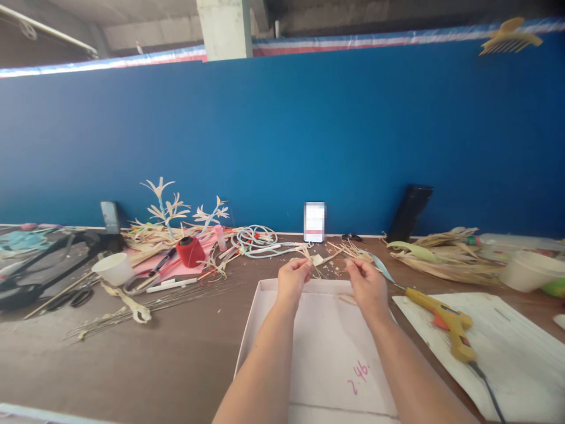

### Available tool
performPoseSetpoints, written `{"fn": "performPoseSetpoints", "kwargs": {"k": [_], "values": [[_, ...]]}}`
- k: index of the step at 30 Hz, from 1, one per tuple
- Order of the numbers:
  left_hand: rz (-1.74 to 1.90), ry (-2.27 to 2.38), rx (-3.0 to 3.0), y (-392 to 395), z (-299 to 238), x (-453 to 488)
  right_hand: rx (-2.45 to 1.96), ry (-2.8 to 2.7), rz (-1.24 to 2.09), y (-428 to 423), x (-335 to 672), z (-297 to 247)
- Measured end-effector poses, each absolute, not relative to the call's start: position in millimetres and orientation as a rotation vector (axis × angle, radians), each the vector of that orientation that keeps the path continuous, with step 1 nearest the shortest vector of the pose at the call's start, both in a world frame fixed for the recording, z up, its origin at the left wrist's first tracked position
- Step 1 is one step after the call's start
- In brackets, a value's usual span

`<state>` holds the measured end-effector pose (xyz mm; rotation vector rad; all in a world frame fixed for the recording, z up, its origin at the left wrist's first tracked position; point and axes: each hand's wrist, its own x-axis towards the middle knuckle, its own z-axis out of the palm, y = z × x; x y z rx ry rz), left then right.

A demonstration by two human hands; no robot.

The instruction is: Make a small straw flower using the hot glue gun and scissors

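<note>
fingertips (306,268) press together on left hand (292,281) and right hand (368,287) (any contents unclear), near the twelve o'clock edge of a white box (329,341).

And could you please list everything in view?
concrete pillar: 1, grey, top
striped banner: 1, red-white-blue, partition top
comb-like object: 1, yellow, top right
partition: 1, blue, behind table
phone: 1, white screen, centre back
slabs: 2, black and grey, back
flower stems: 2, blue and cream, back left
cups: 2, white, left and far right
straps: several, black, far left
scissors: 1, black, beside left cup
spool: 1, red, left of centre
pens: at least 2, white and dark, left
cord coil: 1, blue, centre back
husks: several, beige, back right
glue gun: 1, yellow, on sheet
sheet: 1, white, right
table: 1, brown, front
box: 1, white, front centre
left grip: 1, bare, above box
right grip: 1, bare, above box
</note>
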<state>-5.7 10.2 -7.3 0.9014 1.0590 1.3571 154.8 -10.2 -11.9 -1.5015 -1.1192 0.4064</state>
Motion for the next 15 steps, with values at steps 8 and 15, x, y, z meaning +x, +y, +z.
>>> {"fn": "performPoseSetpoints", "kwargs": {"k": [8,15], "values": [[1.36,1.114,0.935,15,-15,-8,-1.516,-0.956,0.331,-10,162,-7],[1.337,1.223,1.014,17,-21,-6,-1.651,-1.211,0.289,-17,174,8]]}}
